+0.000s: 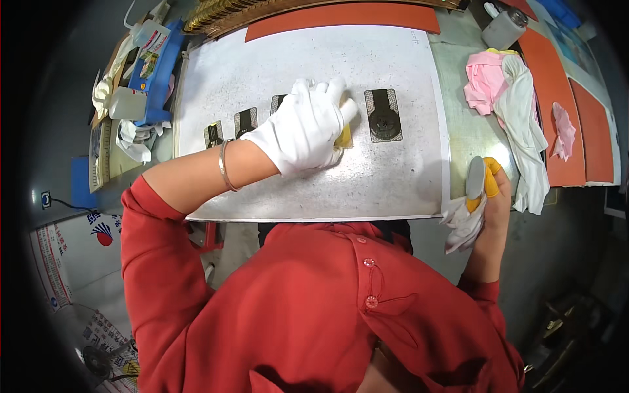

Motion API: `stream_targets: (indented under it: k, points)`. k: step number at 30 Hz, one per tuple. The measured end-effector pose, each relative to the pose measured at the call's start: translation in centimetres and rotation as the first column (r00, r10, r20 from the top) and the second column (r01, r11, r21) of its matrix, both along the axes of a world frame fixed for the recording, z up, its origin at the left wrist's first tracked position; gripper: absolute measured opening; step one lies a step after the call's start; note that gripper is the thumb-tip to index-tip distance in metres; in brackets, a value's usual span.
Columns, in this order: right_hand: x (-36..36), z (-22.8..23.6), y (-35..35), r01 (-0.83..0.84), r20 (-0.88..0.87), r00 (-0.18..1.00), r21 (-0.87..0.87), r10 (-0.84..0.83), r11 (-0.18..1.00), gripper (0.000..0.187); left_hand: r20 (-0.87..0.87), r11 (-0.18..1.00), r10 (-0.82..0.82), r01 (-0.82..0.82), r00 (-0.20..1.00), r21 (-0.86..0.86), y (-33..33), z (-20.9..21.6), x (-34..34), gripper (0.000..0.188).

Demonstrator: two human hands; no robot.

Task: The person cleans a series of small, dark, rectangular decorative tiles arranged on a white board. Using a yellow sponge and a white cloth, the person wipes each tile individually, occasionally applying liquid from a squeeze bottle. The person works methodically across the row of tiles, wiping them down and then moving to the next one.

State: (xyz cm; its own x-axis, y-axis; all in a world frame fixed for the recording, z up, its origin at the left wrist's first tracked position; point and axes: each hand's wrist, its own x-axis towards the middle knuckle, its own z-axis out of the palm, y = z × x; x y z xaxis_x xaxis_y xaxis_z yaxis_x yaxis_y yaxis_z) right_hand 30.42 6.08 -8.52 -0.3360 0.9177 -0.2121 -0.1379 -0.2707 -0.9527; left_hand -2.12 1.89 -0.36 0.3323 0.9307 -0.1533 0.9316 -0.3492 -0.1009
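My left hand, in a white glove, is closed over the white work surface, its fingers curled together. A small yellow piece shows at its fingertips, mostly hidden by the glove. Dark flat plates with mesh-patterned edges lie around it: one with a round motif to the right, a smaller one and another to the left, and one partly behind the glove. My right hand, with yellow finger covers, grips a grey oval-ended tool and a crumpled white cloth beyond the surface's near right corner.
Pink cloth and a long white cloth lie at the right, near a capped bottle. Orange-red mats run along that side. A blue rack and white bottles stand left. Gold-coloured strips line the back.
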Motion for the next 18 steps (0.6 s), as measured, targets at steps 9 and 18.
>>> stream_targets:
  k: [9,18]
  points:
    - [-0.2,0.1,0.1,-0.013,0.048,0.999,0.031,0.012,0.999,0.019,0.525,0.975,0.112,-0.196,0.844,0.106,-1.8,-2.8,-3.0,0.080]
    - [-0.7,-0.2,0.0,0.056,0.035,0.998,0.038,-0.058,0.998,0.019,0.288,0.982,0.185,-0.186,0.940,-0.026,-2.9,-2.3,-8.5,0.089]
